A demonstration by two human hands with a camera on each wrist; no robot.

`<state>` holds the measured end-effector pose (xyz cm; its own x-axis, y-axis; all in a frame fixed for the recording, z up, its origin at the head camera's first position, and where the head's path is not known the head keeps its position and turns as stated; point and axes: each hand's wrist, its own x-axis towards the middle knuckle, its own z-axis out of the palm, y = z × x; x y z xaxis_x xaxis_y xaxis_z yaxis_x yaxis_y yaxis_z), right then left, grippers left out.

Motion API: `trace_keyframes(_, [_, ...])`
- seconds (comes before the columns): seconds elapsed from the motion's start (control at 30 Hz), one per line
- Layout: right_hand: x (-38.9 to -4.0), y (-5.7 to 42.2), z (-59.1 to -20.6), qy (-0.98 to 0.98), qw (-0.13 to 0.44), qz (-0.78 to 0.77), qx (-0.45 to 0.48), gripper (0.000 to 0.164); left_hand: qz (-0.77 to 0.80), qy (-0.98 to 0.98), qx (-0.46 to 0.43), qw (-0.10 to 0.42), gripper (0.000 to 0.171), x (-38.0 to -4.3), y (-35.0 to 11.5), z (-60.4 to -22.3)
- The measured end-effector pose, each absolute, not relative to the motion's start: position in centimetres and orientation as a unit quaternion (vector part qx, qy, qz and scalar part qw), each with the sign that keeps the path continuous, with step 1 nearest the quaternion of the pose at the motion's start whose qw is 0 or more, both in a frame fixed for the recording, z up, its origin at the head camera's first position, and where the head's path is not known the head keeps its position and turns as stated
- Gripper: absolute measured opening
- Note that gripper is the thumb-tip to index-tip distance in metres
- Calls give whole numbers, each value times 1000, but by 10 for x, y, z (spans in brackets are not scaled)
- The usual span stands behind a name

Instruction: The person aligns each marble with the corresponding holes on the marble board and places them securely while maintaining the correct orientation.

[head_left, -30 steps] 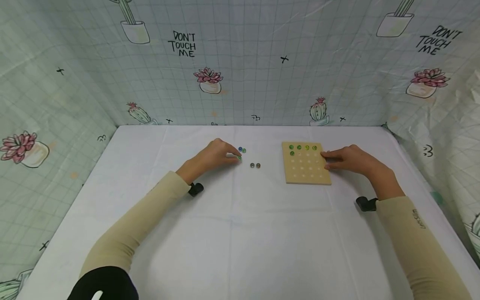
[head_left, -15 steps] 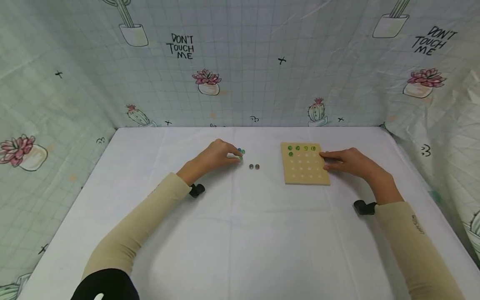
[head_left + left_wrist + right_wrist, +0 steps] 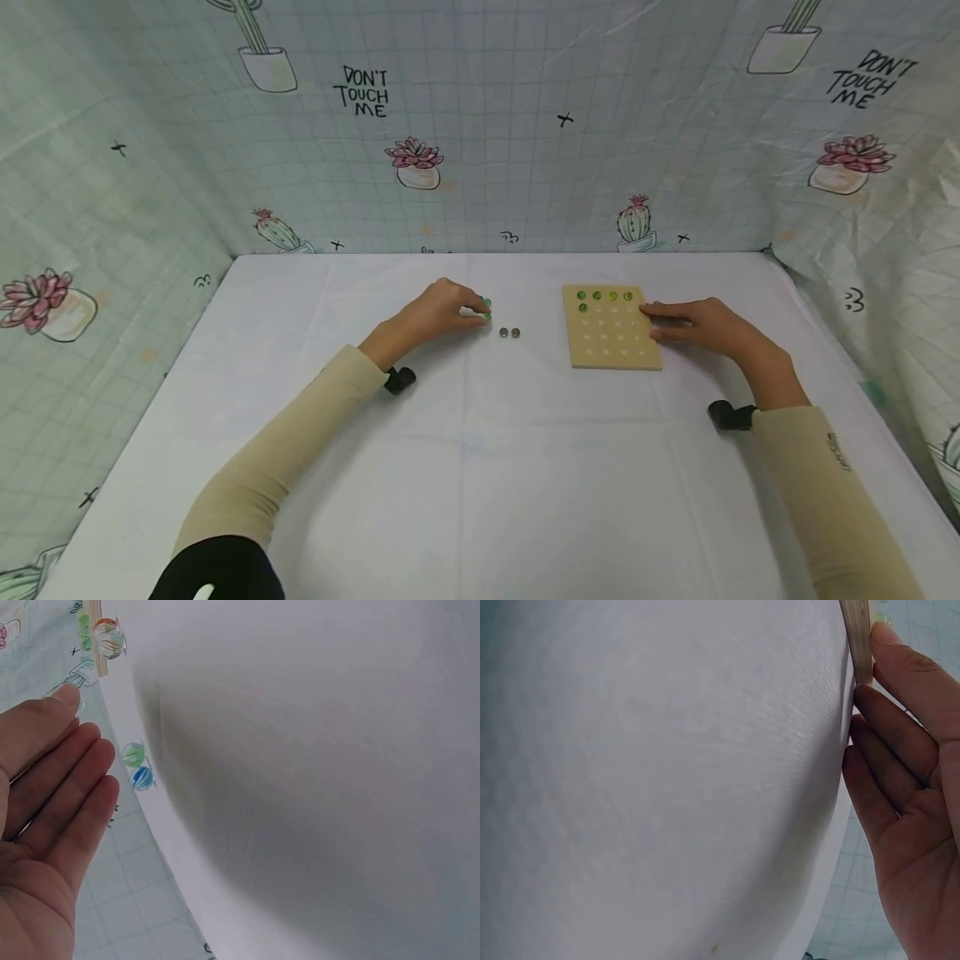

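Observation:
My left hand (image 3: 442,312) pinches a green marble (image 3: 487,317) between thumb and fingertips, just above the white table. In the left wrist view the fingers (image 3: 86,817) mostly hide that marble. A green marble (image 3: 133,755) and a blue marble (image 3: 142,778) lie side by side close to this hand; the blue one is hidden in the head view. Over on the right, my right hand (image 3: 701,321) holds the right edge of a square wooden board (image 3: 615,357), thumb at the upper edge. Green marbles (image 3: 597,296) fill the board's back row up to its right part, with one more in the second row.
Two clear marbles with coloured swirls (image 3: 509,332) lie between the left hand and the board. Rows of small hollows cover the rest of the board. A patterned sheet (image 3: 480,150) rises behind the white-covered table (image 3: 465,483).
My left hand has shifted slightly right with the green marble, now covering the blue marble in the head view. The right hand and the board stay in place.

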<state>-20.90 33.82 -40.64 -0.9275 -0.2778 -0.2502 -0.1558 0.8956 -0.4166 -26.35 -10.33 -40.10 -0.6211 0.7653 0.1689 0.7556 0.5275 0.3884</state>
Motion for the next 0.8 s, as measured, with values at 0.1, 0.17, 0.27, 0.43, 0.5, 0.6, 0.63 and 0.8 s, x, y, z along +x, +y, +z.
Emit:
trace_keyframes(0.1, [-209,337,-406,961,156,-197,-113,65,219,873,436,16,16,-263,-102,-400])
trace_keyframes(0.17, [-209,337,-406,961,157,-193,-118,66,222,872,435,16,16,-263,-101,-399])
trace_keyframes(0.27, [-210,335,-404,962,154,-180,-131,65,226,871,436,12,17,-263,-100,-399])
trace_keyframes(0.43, [-213,330,-401,964,155,-168,-138,62,232,867,440,10,17,-263,-98,-400])
trace_keyframes(0.5, [-213,329,-400,964,157,-167,-136,62,233,867,441,12,17,-263,-97,-401])
trace_keyframes(0.6, [-213,328,-399,965,155,-161,-135,61,234,866,441,11,17,-263,-95,-402])
trace_keyframes(0.63, [-213,328,-399,966,154,-159,-135,60,236,866,441,10,17,-263,-94,-401])
trace_keyframes(0.8, [-212,328,-399,966,156,-157,-131,61,235,863,447,1,17,-265,-89,-401])
